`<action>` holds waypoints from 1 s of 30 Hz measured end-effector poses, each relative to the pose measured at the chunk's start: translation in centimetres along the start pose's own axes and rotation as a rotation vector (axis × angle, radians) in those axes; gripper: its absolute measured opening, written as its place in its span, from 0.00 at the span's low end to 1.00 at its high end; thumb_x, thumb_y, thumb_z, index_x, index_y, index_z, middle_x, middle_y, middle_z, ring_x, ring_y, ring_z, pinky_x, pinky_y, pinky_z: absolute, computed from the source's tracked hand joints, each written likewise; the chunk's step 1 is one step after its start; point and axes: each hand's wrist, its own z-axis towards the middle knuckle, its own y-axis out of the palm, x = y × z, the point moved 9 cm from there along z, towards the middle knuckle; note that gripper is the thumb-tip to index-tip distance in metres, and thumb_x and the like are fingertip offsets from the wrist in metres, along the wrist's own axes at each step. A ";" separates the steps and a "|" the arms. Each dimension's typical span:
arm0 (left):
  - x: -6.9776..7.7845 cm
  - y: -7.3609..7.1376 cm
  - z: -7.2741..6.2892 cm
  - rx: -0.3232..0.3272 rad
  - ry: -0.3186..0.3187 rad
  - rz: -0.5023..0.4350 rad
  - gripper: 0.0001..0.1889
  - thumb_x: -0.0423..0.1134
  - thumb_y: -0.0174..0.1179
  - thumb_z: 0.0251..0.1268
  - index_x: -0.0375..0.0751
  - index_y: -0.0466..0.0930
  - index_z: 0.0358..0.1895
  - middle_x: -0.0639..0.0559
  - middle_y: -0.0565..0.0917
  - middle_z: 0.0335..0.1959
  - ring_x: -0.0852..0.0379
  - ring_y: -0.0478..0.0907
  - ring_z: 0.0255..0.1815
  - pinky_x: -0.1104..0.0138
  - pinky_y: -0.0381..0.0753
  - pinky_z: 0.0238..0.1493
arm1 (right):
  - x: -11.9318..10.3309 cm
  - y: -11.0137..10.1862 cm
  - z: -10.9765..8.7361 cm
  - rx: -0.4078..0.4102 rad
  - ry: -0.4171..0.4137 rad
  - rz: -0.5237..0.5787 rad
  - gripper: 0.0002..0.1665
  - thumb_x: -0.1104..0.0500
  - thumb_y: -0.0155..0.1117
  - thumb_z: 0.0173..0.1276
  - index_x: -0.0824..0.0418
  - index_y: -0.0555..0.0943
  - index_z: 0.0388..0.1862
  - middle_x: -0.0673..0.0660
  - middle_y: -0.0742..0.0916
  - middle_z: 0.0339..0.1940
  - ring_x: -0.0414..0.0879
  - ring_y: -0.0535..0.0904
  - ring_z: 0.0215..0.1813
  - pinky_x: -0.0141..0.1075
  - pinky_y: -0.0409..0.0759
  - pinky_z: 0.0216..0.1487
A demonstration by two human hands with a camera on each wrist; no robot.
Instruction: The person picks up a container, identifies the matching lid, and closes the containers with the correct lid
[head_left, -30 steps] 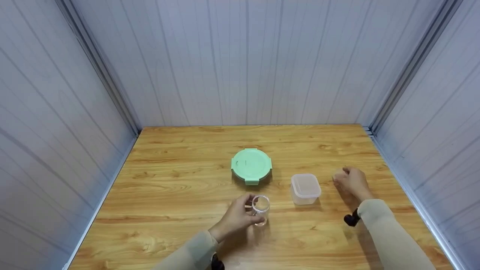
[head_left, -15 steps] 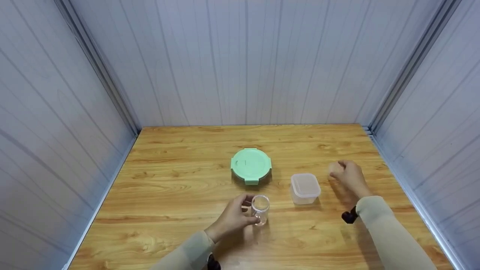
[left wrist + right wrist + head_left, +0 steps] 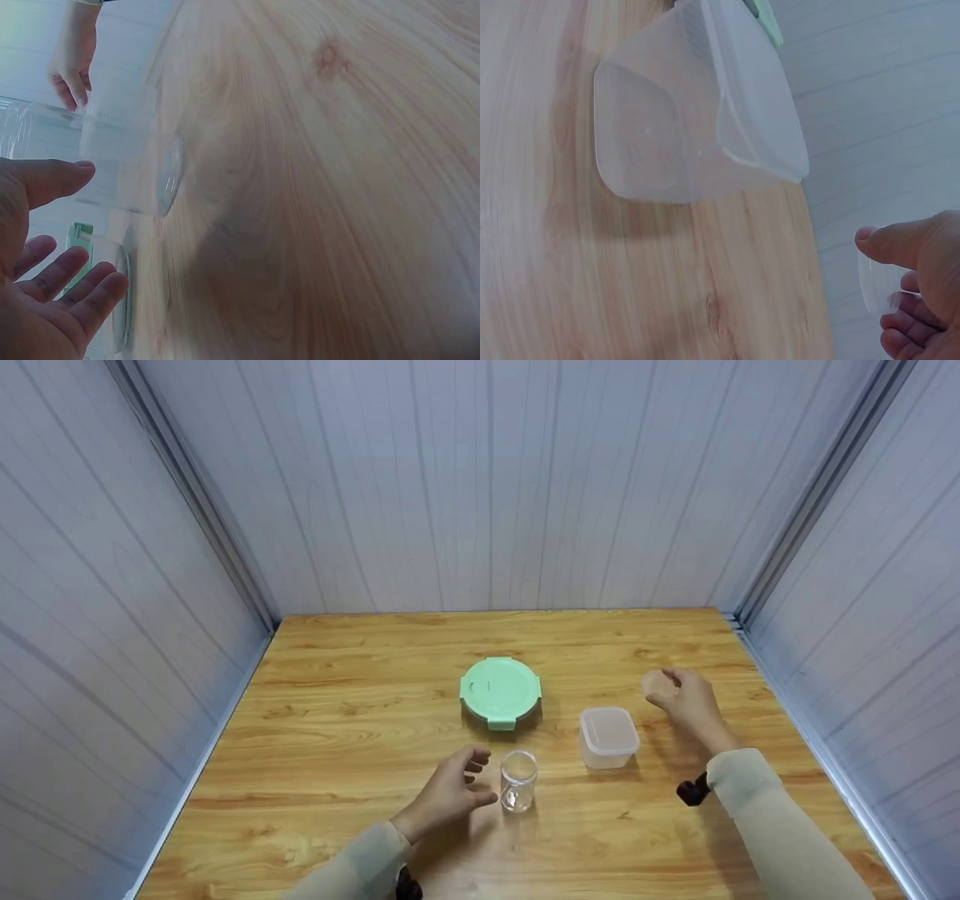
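Note:
A clear open-topped jar [image 3: 517, 784] stands upright on the table. Just left of it is my left hand [image 3: 448, 795], its fingers apart and off the jar; the left wrist view shows the thumb close to the jar [image 3: 127, 161]. My right hand [image 3: 691, 705] pinches a small clear round lid [image 3: 655, 684] above the table at the right. In the right wrist view the lid [image 3: 874, 283] sits between thumb and fingers, partly hidden by them. Nearest to that hand is a frosted square container [image 3: 609, 739] with its lid on.
A round container with a mint-green clip lid [image 3: 501, 690] stands behind the jar. The wooden table [image 3: 337, 720] is bounded by pale panel walls [image 3: 487, 487] at the back and both sides.
My left hand has let go of the jar and drawn back to the left. The right hand has moved away and slightly left with the small lid.

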 end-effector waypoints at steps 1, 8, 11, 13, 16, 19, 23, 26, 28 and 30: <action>-0.1 -0.2 0.0 0.003 -0.001 0.001 0.33 0.27 0.75 0.61 0.24 0.73 0.69 0.27 0.79 0.65 0.30 0.78 0.66 0.41 0.80 0.71 | -0.3 0.0 0.0 0.008 -0.011 -0.004 0.40 0.60 0.71 0.77 0.79 0.68 0.79 0.82 0.74 0.76 0.77 0.69 0.77 0.68 0.74 0.75; -0.4 -1.4 -0.1 0.022 -0.020 0.010 0.32 0.28 0.75 0.62 0.24 0.73 0.68 0.27 0.79 0.65 0.30 0.78 0.66 0.40 0.81 0.71 | -2.1 0.0 -0.1 0.049 -0.057 -0.002 0.38 0.61 0.73 0.75 0.78 0.71 0.76 0.81 0.76 0.73 0.77 0.72 0.74 0.68 0.75 0.73; -0.4 -1.8 -0.1 0.025 -0.020 0.026 0.31 0.28 0.75 0.62 0.25 0.74 0.67 0.27 0.79 0.64 0.30 0.78 0.66 0.41 0.81 0.71 | -2.9 0.1 -0.3 0.068 -0.090 0.003 0.38 0.61 0.74 0.75 0.78 0.72 0.75 0.81 0.77 0.72 0.77 0.73 0.73 0.69 0.75 0.73; -0.3 -2.1 0.0 0.028 -0.010 0.033 0.30 0.28 0.75 0.62 0.25 0.74 0.66 0.27 0.80 0.63 0.30 0.79 0.66 0.41 0.81 0.70 | -3.4 0.1 -0.3 0.081 -0.111 0.007 0.37 0.62 0.75 0.74 0.78 0.73 0.74 0.81 0.78 0.71 0.77 0.74 0.72 0.69 0.75 0.72; 0.2 -2.6 0.3 0.042 0.017 0.034 0.29 0.27 0.75 0.62 0.26 0.75 0.64 0.26 0.80 0.62 0.28 0.79 0.65 0.39 0.82 0.69 | -4.3 0.1 -0.5 0.094 -0.142 -0.008 0.37 0.62 0.76 0.73 0.79 0.74 0.73 0.80 0.79 0.69 0.76 0.75 0.70 0.69 0.76 0.71; 0.6 -3.2 0.5 0.062 0.031 0.028 0.27 0.27 0.76 0.62 0.27 0.76 0.63 0.25 0.80 0.62 0.27 0.79 0.65 0.38 0.82 0.68 | -5.0 0.2 -0.5 0.094 -0.164 -0.026 0.36 0.63 0.76 0.72 0.79 0.74 0.73 0.80 0.80 0.68 0.76 0.76 0.69 0.68 0.77 0.70; 0.9 -3.9 0.9 0.081 0.026 0.020 0.28 0.29 0.76 0.62 0.27 0.77 0.63 0.25 0.80 0.63 0.26 0.78 0.65 0.37 0.81 0.69 | -5.9 0.6 -0.5 0.086 -0.180 -0.038 0.36 0.64 0.76 0.72 0.78 0.75 0.72 0.79 0.80 0.69 0.76 0.76 0.70 0.67 0.78 0.71; 1.2 -4.3 1.3 0.088 0.012 0.022 0.28 0.30 0.76 0.63 0.28 0.77 0.64 0.26 0.80 0.64 0.27 0.78 0.66 0.39 0.81 0.70 | -6.6 0.8 -0.4 0.080 -0.190 -0.029 0.36 0.64 0.76 0.72 0.77 0.75 0.73 0.79 0.80 0.69 0.75 0.76 0.70 0.67 0.78 0.71; 1.5 -4.6 1.7 0.095 0.000 0.026 0.28 0.31 0.76 0.64 0.30 0.78 0.65 0.28 0.81 0.64 0.28 0.78 0.67 0.39 0.81 0.70 | -7.1 0.9 -0.5 0.073 -0.193 -0.030 0.35 0.63 0.76 0.72 0.77 0.75 0.73 0.78 0.80 0.70 0.74 0.76 0.71 0.67 0.78 0.71; 1.8 -4.8 2.1 0.099 -0.008 0.032 0.28 0.32 0.76 0.64 0.30 0.78 0.65 0.31 0.82 0.64 0.28 0.78 0.67 0.40 0.82 0.70 | -7.7 1.0 -0.5 0.070 -0.203 -0.029 0.35 0.64 0.76 0.72 0.76 0.75 0.73 0.78 0.80 0.69 0.74 0.76 0.70 0.67 0.78 0.71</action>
